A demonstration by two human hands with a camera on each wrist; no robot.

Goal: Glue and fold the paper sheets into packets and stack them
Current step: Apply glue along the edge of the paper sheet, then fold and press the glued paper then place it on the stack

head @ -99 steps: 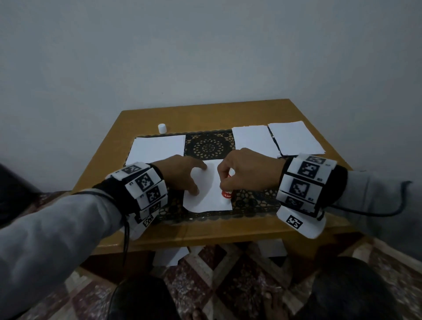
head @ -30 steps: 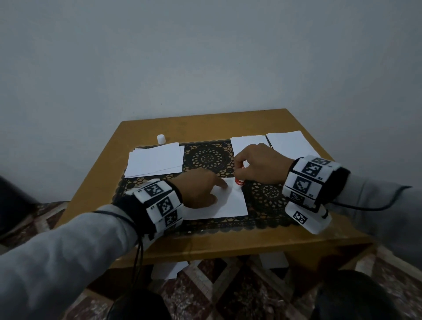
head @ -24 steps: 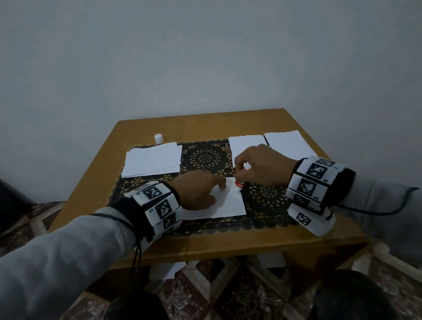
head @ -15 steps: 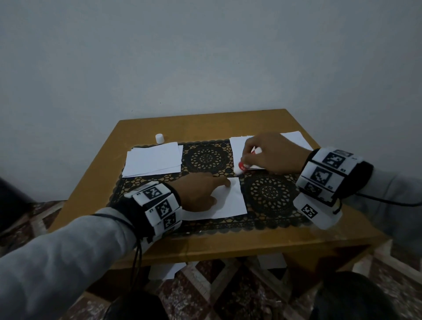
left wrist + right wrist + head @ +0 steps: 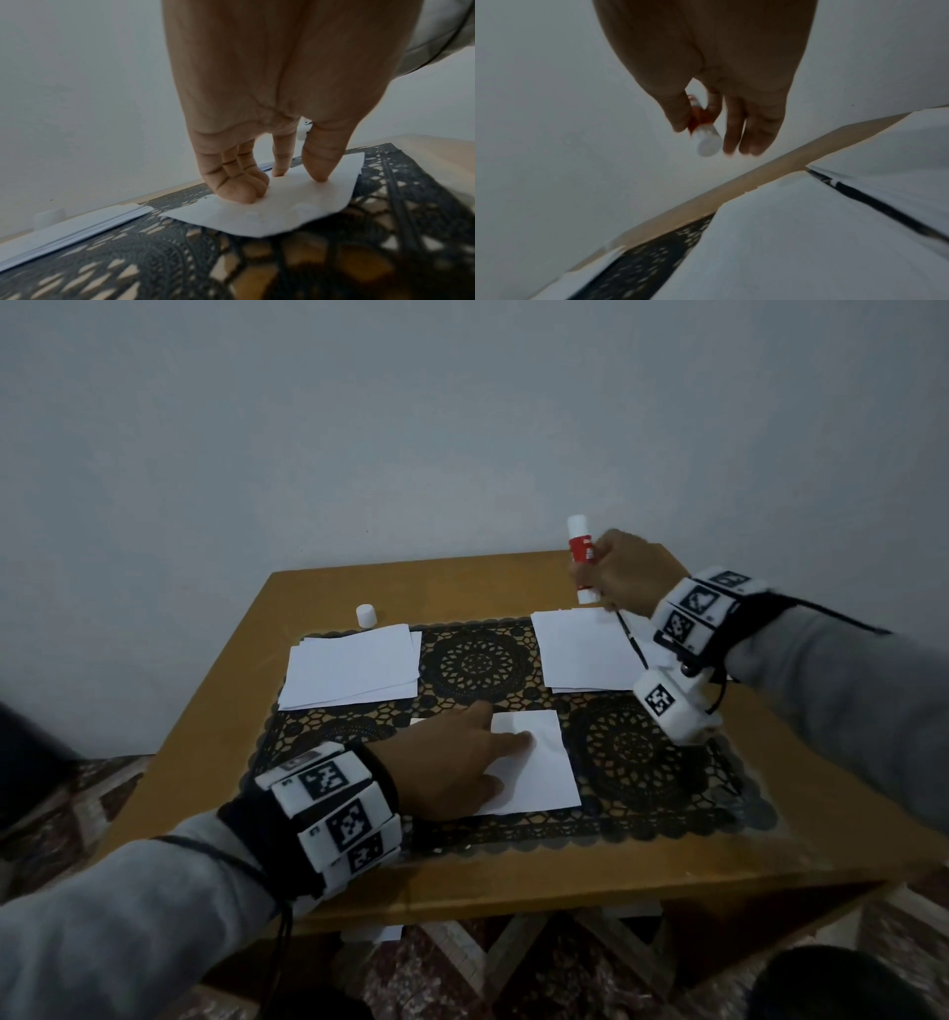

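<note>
A small white paper sheet [image 5: 534, 762] [image 5: 259, 205] lies on the black lace mat [image 5: 631, 762] near the table's front. My left hand [image 5: 452, 762] [image 5: 272, 178] presses down on it, fingertips [image 5: 318, 176] on the paper. My right hand [image 5: 624, 572] [image 5: 713, 125] is raised over the table's far right corner and grips a red and white glue stick [image 5: 581, 557] [image 5: 704, 134], held upright. A stack of white sheets [image 5: 354, 665] lies at the mat's left. Another pile of sheets [image 5: 585, 649] lies at the back right, below the right hand.
A white glue cap [image 5: 366, 614] stands on the wooden table [image 5: 318, 593] behind the left stack. The table meets a plain grey wall at the back. Patterned floor shows below the table's front edge.
My right hand has lifted the glue stick off the sheet's far right corner and carried it up and back to the far right. The left hand keeps pressing the sheet.
</note>
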